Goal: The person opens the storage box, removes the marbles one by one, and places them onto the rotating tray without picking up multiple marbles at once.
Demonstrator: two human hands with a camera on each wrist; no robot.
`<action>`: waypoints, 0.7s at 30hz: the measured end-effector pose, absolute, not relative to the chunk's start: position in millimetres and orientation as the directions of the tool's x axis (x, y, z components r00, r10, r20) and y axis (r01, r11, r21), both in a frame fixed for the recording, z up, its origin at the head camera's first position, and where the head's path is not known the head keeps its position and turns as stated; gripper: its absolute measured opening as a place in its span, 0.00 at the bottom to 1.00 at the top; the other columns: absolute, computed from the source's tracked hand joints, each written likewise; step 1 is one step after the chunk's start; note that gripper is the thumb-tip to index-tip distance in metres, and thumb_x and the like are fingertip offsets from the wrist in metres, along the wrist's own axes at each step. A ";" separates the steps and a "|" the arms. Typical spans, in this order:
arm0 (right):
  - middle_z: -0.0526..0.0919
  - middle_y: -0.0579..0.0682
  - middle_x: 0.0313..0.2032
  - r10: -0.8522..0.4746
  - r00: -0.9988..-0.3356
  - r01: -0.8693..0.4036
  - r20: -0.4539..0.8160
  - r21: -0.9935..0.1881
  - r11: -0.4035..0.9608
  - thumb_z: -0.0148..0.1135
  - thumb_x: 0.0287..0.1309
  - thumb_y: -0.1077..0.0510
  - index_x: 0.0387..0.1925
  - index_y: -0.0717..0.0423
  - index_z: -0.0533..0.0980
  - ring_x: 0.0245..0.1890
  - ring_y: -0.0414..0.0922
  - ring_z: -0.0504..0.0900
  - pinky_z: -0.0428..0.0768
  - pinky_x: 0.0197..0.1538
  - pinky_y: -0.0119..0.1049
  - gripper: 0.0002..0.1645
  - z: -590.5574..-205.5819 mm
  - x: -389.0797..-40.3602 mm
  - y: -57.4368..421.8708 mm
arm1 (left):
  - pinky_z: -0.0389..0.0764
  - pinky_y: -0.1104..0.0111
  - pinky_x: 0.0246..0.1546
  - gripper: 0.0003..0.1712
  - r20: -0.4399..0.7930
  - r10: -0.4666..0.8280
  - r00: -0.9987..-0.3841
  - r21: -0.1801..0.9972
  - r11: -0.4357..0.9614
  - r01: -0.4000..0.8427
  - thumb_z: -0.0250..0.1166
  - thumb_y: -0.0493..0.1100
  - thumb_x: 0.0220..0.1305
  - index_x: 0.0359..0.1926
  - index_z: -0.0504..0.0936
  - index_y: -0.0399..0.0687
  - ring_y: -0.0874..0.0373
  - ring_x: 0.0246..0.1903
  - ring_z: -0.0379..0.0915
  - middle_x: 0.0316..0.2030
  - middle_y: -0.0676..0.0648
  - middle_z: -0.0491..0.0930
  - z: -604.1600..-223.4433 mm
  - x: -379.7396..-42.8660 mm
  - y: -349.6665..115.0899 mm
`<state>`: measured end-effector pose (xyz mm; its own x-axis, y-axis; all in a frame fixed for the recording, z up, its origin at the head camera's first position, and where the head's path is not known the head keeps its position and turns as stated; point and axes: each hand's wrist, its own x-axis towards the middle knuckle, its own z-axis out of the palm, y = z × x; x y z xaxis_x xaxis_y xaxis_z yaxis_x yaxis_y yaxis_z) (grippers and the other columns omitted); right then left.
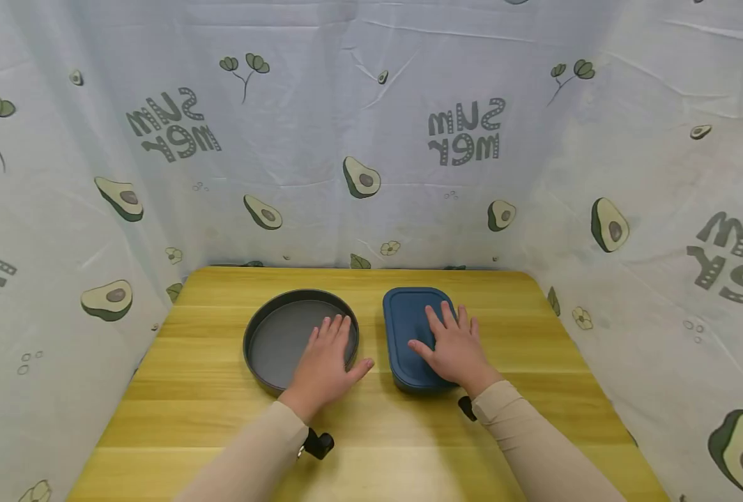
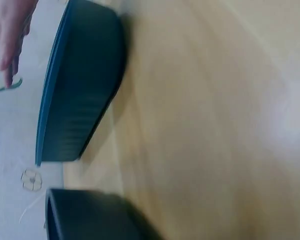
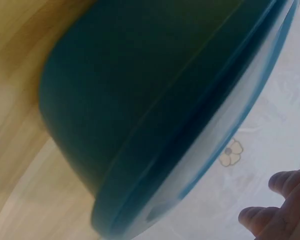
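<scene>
A round dark grey baking pan (image 1: 277,341) lies on the left of the wooden table, and my left hand (image 1: 326,366) is over its right side with fingers straight and thumb spread. To its right stands a blue rectangular food container (image 1: 406,335) with a lid on. Over the lid's right part is my right hand (image 1: 459,350), its fingers spread. The right wrist view shows the side of the container (image 3: 120,90) close up, with right fingertips (image 3: 285,182) above the lid's level. Neither hand holds anything.
The wooden table (image 1: 208,418) ends at a pale curtain (image 1: 309,125) printed with avocados, which hangs behind and on both sides. A black wrist camera mount (image 1: 318,443) sits below the left wrist, another (image 1: 468,408) by the right wrist.
</scene>
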<state>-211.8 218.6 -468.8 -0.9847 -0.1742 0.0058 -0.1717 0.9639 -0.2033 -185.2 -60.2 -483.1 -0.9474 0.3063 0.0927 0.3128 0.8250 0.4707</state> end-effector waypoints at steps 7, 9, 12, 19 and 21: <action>0.51 0.69 0.82 -0.193 -0.981 -0.190 0.004 -0.198 0.961 0.55 0.71 0.27 0.83 0.55 0.55 0.81 0.76 0.42 0.45 0.78 0.77 0.54 -471.0 -207.1 226.2 | 0.53 0.43 0.83 0.56 0.109 0.342 -0.933 0.506 0.789 0.349 0.62 0.70 0.71 0.83 0.55 0.40 0.39 0.83 0.48 0.82 0.39 0.56 -491.3 -171.3 -44.0; 0.52 0.70 0.81 -0.203 -0.979 -0.202 0.014 -0.185 0.962 0.56 0.71 0.28 0.83 0.55 0.56 0.81 0.77 0.45 0.47 0.78 0.77 0.53 -471.8 -205.9 227.7 | 0.53 0.43 0.82 0.55 0.115 0.352 -0.929 0.524 0.773 0.358 0.63 0.68 0.71 0.83 0.55 0.39 0.39 0.83 0.48 0.82 0.38 0.55 -493.9 -167.8 -39.0; 0.53 0.70 0.81 -0.212 -0.977 -0.214 0.026 -0.176 0.961 0.56 0.72 0.29 0.83 0.55 0.58 0.80 0.77 0.47 0.49 0.78 0.77 0.52 -472.3 -204.7 229.2 | 0.53 0.43 0.83 0.56 0.101 0.377 -0.921 0.551 0.749 0.368 0.63 0.68 0.71 0.84 0.53 0.40 0.41 0.84 0.46 0.83 0.40 0.53 -498.3 -162.6 -31.0; 0.55 0.68 0.81 -0.260 -0.965 -0.259 0.018 -0.174 0.950 0.57 0.72 0.30 0.82 0.54 0.59 0.80 0.77 0.49 0.52 0.77 0.77 0.50 -472.1 -199.8 231.9 | 0.57 0.43 0.81 0.59 0.044 0.444 -0.895 0.595 0.708 0.381 0.65 0.68 0.70 0.85 0.49 0.40 0.41 0.84 0.46 0.84 0.39 0.50 -509.9 -154.7 -13.1; 0.55 0.68 0.81 -0.282 -0.959 -0.279 0.013 -0.174 0.944 0.56 0.73 0.30 0.82 0.54 0.59 0.80 0.77 0.49 0.53 0.77 0.77 0.50 -472.3 -197.5 232.3 | 0.58 0.43 0.81 0.60 0.017 0.451 -0.893 0.601 0.709 0.369 0.66 0.67 0.70 0.84 0.49 0.39 0.40 0.84 0.45 0.84 0.38 0.50 -513.5 -154.3 -9.0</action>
<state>-197.5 232.3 -472.3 -0.9595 -0.2815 0.0125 -0.2793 0.9443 -0.1739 -154.3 -9.0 -513.5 -0.8926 0.4505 0.0169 0.3692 0.7090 0.6009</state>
